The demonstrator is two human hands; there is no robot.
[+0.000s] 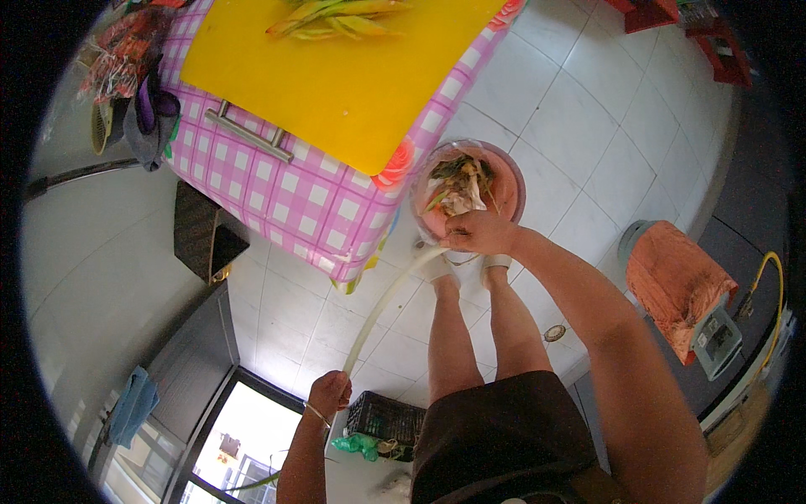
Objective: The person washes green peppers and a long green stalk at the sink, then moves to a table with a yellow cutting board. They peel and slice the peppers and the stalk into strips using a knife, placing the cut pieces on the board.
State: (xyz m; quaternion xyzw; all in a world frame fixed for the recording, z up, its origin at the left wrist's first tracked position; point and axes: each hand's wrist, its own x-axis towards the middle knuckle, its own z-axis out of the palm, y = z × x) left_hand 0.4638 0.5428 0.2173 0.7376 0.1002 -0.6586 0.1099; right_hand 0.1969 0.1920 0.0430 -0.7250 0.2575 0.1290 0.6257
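My left hand, with a bangle at its wrist, is closed around a long pale stalk, which looks like a large leek. Dark green leaf ends show below the left forearm. The stalk curves up to my right hand, whose fingers are closed on its other end. That hand is over the near rim of a round pink waste bin with a clear plastic liner. Wilted leaves and crumpled paper-like scraps lie inside the bin.
A yellow cutting board with yellow-green leaves rests on a checkered tablecloth. A metal bar handle shows beside it. A black crate, an orange-covered device and a floor drain are nearby.
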